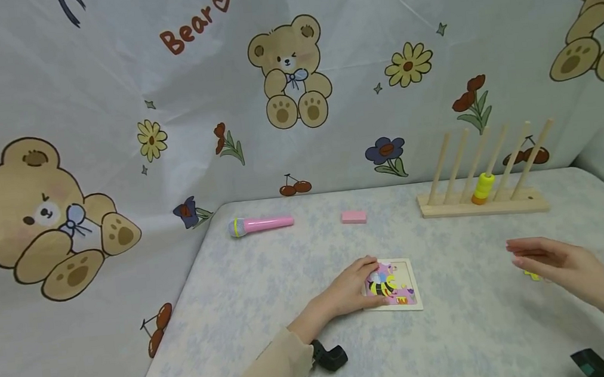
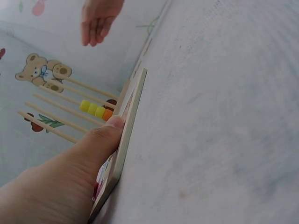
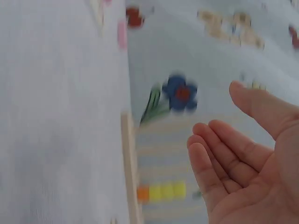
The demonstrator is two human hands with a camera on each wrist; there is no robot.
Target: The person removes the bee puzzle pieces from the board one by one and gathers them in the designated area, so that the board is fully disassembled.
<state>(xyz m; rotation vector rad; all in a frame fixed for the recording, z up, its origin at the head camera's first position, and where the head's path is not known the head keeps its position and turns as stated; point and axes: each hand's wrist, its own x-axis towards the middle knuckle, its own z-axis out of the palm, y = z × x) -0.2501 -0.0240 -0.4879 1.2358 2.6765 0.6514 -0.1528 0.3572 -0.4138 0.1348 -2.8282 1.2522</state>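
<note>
A small square bee puzzle in a pale wooden frame lies on the table. My left hand holds it by its left part, fingers at the far side and thumb at the near side. In the left wrist view the thumb presses on the frame edge. Raised above the table on the right, my right hand has extended, slightly bent fingers. The right wrist view shows its palm holding nothing. A small yellow piece shows below it, mostly hidden.
Behind the right hand stands a wooden peg rack with upright rods and several yellow and orange beads on one rod. Along the table's back lie a pink toy microphone and a pink block. A bear-print cloth hangs behind.
</note>
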